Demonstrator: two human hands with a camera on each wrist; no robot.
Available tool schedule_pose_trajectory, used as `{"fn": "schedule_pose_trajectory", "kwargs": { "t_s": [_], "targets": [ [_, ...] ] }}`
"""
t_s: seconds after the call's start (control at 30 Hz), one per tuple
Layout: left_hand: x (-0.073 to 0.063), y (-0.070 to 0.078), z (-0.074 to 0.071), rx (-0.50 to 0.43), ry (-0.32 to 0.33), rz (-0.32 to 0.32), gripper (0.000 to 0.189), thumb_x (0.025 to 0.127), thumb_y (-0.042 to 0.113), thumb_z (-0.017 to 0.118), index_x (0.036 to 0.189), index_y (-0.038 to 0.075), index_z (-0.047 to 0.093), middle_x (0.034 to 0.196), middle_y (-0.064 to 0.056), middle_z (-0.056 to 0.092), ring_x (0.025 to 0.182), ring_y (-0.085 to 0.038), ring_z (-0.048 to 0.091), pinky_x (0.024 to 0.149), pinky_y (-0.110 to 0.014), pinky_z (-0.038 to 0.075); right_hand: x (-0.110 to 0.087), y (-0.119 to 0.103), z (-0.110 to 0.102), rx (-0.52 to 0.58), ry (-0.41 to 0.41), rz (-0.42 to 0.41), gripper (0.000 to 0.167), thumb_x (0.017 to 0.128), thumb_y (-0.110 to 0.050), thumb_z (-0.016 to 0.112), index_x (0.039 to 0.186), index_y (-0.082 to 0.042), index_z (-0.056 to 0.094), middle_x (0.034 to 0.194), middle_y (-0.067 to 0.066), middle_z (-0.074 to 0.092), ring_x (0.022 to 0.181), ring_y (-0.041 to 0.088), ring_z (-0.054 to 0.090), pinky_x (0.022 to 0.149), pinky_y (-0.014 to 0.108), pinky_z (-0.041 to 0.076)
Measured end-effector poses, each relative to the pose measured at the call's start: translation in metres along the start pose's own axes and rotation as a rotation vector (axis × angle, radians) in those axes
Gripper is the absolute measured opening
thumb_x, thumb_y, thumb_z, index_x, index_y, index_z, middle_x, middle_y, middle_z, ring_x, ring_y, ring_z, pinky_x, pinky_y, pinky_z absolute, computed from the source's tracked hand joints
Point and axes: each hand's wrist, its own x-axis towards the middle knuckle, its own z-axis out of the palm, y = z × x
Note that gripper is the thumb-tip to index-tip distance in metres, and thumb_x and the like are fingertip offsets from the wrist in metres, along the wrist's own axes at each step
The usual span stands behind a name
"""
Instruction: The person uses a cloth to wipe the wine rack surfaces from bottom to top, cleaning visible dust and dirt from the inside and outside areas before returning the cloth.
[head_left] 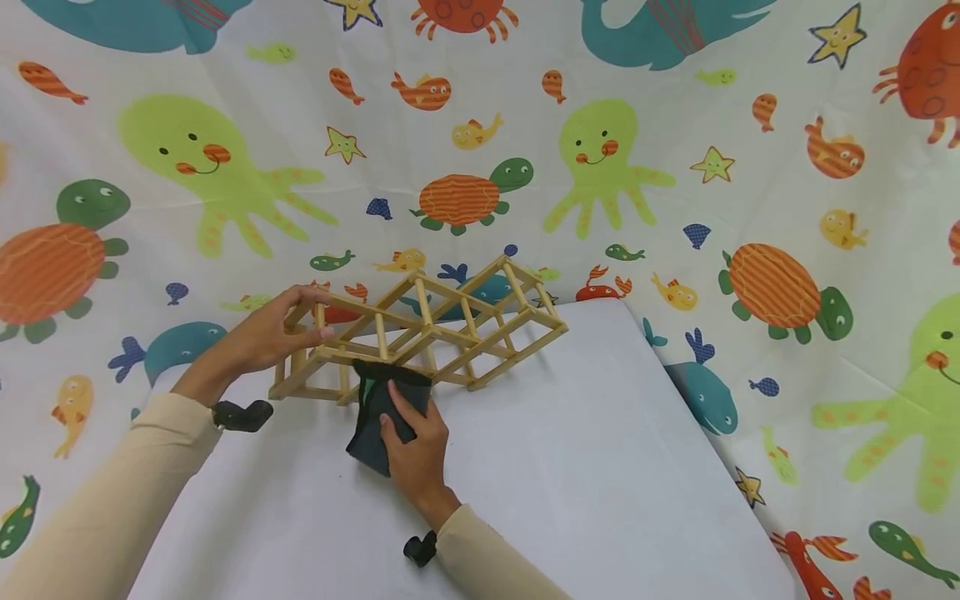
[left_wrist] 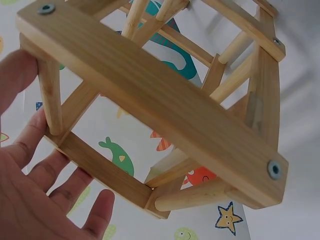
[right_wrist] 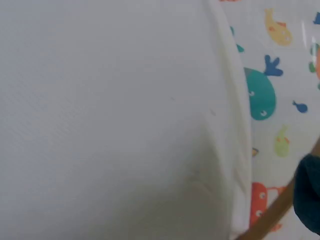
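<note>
At the rack's (head_left: 431, 330) edge, dark cloth (head_left: 372, 421).

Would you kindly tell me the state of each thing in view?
Rack: opened out into a lattice.
Cloth: held, partly covered by fingers.
Left hand: gripping the rack's end.
Right hand: gripping the cloth.
Table: covered in white.
Curtain: hanging behind the table.
</note>
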Motion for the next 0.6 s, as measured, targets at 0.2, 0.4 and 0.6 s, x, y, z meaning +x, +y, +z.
{"fn": "schedule_pose_trajectory", "kwargs": {
  "t_s": [0.2,0.4,0.6],
  "targets": [
    [-0.002,0.000,-0.001,-0.010,0.003,0.001,0.066,0.103,0.040,0.071,0.156,0.014,0.042,0.173,-0.027,0.023,0.154,-0.061,0.027,0.111,-0.085,0.030,0.004,0.003,0.005,-0.067,-0.063,0.069,0.052,0.098,-0.014,0.076,0.146,-0.030,0.065,0.134,0.010,0.067,0.122,0.021,0.067,0.099,0.037,0.058],
    [-0.001,0.000,0.001,-0.014,-0.001,0.021,0.065,0.103,0.038,0.071,0.155,0.012,0.042,0.174,-0.027,0.021,0.154,-0.061,0.025,0.111,-0.085,0.030,-0.015,0.008,0.011,-0.197,-0.304,0.216,0.052,0.097,-0.022,0.077,0.143,-0.042,0.065,0.137,0.011,0.071,0.126,0.025,0.067,0.101,0.040,0.055],
    [0.000,0.001,0.000,-0.002,0.005,0.012,0.068,0.102,0.041,0.072,0.156,0.012,0.042,0.176,-0.026,0.019,0.155,-0.060,0.023,0.112,-0.085,0.028,-0.010,0.006,0.012,-0.026,-0.095,0.050,0.054,0.096,-0.009,0.077,0.147,-0.026,0.065,0.134,0.008,0.067,0.122,0.020,0.067,0.098,0.035,0.059]
  ]
}}
